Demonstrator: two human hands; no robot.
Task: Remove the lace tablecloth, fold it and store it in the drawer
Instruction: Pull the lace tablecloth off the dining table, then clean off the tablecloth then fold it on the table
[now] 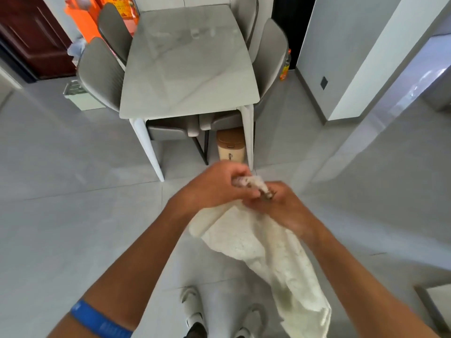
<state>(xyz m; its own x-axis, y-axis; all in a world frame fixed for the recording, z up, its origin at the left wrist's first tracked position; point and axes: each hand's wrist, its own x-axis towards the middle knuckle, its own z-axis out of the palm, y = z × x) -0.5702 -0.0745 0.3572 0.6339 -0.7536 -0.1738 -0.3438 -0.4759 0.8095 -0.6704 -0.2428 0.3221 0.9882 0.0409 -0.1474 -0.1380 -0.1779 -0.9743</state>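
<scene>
The cream lace tablecloth (268,252) hangs in a long bunch from my two hands, down toward the floor in front of my feet. My left hand (214,185) grips its gathered top edge with curled fingers. Touching it on the right, my right hand (280,203) pinches the same bunched edge. The grey marble dining table (188,69) ahead of me stands bare. No drawer shows in the head view.
Grey chairs (100,71) surround the table, two more tucked under its near end. A brown-lidded bin (230,145) stands under the table by its right leg. A white basket (80,96) sits on the floor at left, a bottle (285,65) at right. Walls rise on the right.
</scene>
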